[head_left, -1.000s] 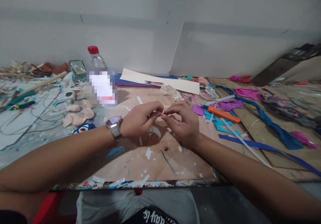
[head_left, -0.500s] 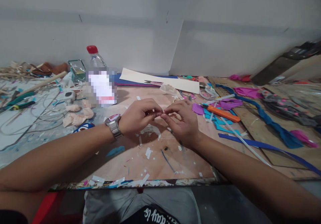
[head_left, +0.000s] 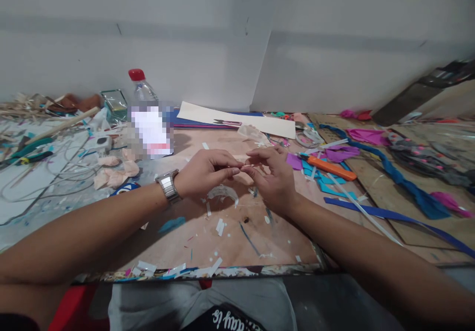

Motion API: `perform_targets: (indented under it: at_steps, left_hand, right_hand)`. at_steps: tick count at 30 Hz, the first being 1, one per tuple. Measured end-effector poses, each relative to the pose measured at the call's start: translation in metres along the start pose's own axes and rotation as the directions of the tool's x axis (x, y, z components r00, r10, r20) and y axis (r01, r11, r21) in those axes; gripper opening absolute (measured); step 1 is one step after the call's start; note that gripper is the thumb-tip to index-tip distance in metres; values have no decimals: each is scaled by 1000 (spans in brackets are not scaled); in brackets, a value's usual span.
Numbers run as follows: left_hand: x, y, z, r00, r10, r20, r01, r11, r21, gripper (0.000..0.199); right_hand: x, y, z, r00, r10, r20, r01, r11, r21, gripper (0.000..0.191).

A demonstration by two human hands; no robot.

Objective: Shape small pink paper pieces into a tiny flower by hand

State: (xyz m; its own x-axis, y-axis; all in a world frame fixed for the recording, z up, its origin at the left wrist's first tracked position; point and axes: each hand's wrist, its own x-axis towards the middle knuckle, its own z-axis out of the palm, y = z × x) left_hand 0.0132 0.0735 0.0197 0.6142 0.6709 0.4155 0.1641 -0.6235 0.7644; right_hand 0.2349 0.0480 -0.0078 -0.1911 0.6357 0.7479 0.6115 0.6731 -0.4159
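Over the middle of the worktable (head_left: 230, 242), my left hand (head_left: 208, 172) and my right hand (head_left: 272, 175) meet fingertip to fingertip. Both are closed in a pinch. Something small and thin shows between the fingertips, too small to make out. A silver watch (head_left: 169, 186) is on my left wrist. Below the hands a clear curved scrap (head_left: 224, 192) lies on the wood, with white paper bits (head_left: 220, 227) nearer the edge. Just beyond the hands is a crumpled translucent piece (head_left: 251, 132).
An orange cutter (head_left: 330, 166) lies on blue scraps at the right, beside a blue strip (head_left: 401, 219). At the back are a red-capped bottle (head_left: 144, 91), small scissors (head_left: 228, 122) and a cream strip (head_left: 204, 113). Green-handled pliers (head_left: 31, 148) and cables are at the left.
The fingers of my left hand have straightened a little, and those of my right hand have shifted slightly. The fingertips stay together.
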Motion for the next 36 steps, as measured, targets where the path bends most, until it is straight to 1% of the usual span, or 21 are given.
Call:
perform_targets:
  at_steps: [3, 10, 16, 20, 23, 28, 33, 36]
  left_hand:
    - [0, -2, 0, 1000, 7, 12, -6, 1000, -3, 18]
    - [0, 0, 0, 1000, 16, 14, -15, 1000, -21, 19]
    - [0, 5, -2, 999, -38, -30, 37, 999, -4, 17]
    - [-1, 5, 0, 998, -36, -57, 37, 999, 19, 17]
    - [-3, 4, 1, 997, -33, -73, 34, 999, 17, 19]
    - [-3, 5, 2, 996, -84, -42, 83, 996, -25, 21]
    - [-2, 5, -2, 997, -71, 4, 71, 996, -52, 22]
    - [0, 2, -6, 995, -95, 43, 98, 992, -76, 24]
  right_hand:
    - [0, 0, 0, 1000, 28, 9, -29, 999, 30, 30]
    - [2, 0, -2, 1000, 12, -6, -12, 1000, -2, 22]
    - [3, -7, -2, 999, -48, 14, 48, 999, 4, 24]
    - [3, -9, -3, 999, -31, 33, 31, 1000, 5, 28]
    - [4, -10, -5, 997, -44, 63, 43, 999, 12, 25]
    - [6, -10, -6, 991, -84, 107, 86, 996, -15, 12]
    - [5, -8, -6, 989, -125, 82, 125, 992, 13, 12]
    - [4, -7, -5, 990, -120, 80, 120, 993, 6, 13]
